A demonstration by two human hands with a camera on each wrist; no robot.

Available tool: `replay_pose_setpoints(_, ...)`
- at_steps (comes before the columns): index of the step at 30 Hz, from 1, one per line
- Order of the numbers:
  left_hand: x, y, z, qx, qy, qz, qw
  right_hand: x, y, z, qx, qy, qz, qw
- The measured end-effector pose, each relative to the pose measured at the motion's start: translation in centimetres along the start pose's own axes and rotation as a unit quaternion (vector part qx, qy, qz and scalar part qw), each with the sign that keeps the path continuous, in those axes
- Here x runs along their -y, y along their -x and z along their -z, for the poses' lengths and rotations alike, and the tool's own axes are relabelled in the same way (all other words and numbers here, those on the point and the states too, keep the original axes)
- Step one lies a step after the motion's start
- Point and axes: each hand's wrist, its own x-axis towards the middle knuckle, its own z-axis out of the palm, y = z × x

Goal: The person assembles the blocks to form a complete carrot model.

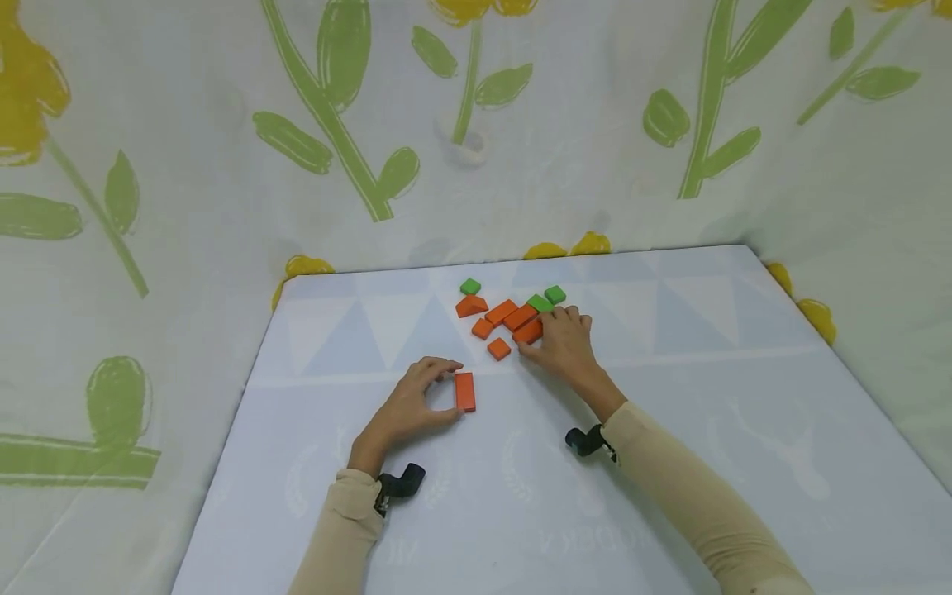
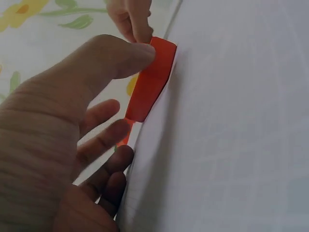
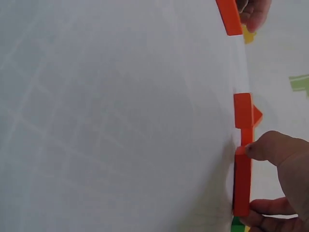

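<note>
Near the table's middle my left hand [image 1: 407, 405] pinches a red-orange rectangular block [image 1: 464, 392] by its two ends, thumb at the near end and fingertips at the far one. The block lies on the tabletop; the left wrist view shows the thumb against its end. Farther off, my right hand [image 1: 567, 345] grips another orange rectangular block [image 1: 528, 331] between thumb and fingers at its ends. That block sits at the front of a loose cluster, partly hidden by the fingers. In the right wrist view its long side [image 3: 242, 183] faces the camera.
Beside the right hand lie two more orange rectangular blocks [image 1: 502, 312], small orange squares [image 1: 499, 349], an orange wedge-like block [image 1: 472, 307] and green blocks [image 1: 554, 294]. The white patterned table [image 1: 669, 347] ends at a floral cloth [image 1: 558, 165] behind it.
</note>
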Motion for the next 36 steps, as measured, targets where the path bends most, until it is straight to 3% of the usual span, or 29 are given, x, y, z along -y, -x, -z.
replay_pose_setpoints(4, 0.1, 0.0, 0.0, -0.014, 0.012, -0.021, 0.9996, -0.3, 0.5, 0.7, -0.009, -0.018, 0.009, 1.000)
replay_pose_setpoints(9, 0.1, 0.3, 0.0, -0.018, 0.022, -0.012, 0.9995, -0.6, 1.5, 1.8, -0.020, -0.058, 0.041, 0.997)
replay_pose_setpoints(15, 0.0, 0.5, 0.2, -0.023, 0.012, -0.018, 0.9995, 0.3, 2.9, 2.4, -0.005, -0.117, 0.135, 0.984)
replay_pose_setpoints(23, 0.1, 0.4, 0.4, -0.025, 0.012, -0.009, 0.9996, 2.7, 4.1, 1.4, 0.030, -0.120, 0.233, 0.965)
replay_pose_setpoints(31, -0.1, 0.3, 0.1, -0.021, 0.023, -0.023, 0.9992, 3.8, 4.5, 0.8, 0.067, -0.109, 0.274, 0.953)
replay_pose_setpoints(36, -0.1, 0.4, 0.2, -0.021, 0.012, -0.021, 0.9995, 4.2, 4.5, 0.8, 0.080, -0.104, 0.274, 0.953)
